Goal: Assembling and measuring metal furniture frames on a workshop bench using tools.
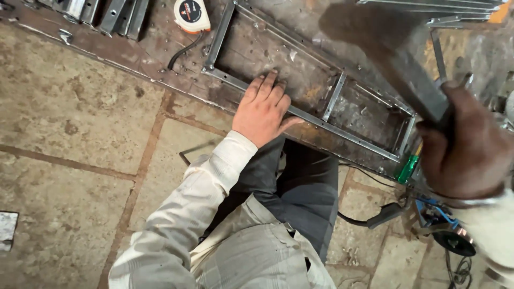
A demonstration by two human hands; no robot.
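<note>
1. Pressing flat on the frame (310, 115), the left hand (262, 109) is lying open, fingers spread, on the near rail atop the steel bench (160, 59).
2. The right hand (471, 144) is gripping a hammer (385, 48), raised and blurred above the frame's right end.
3. The frame is looking assembled, with its cross-bar set; a tape measure (191, 14) is sitting beyond it.

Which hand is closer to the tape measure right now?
Left. The left hand lies flat on the metal frame, just below and right of the tape measure. The right hand is far across, gripping a hammer.
</note>
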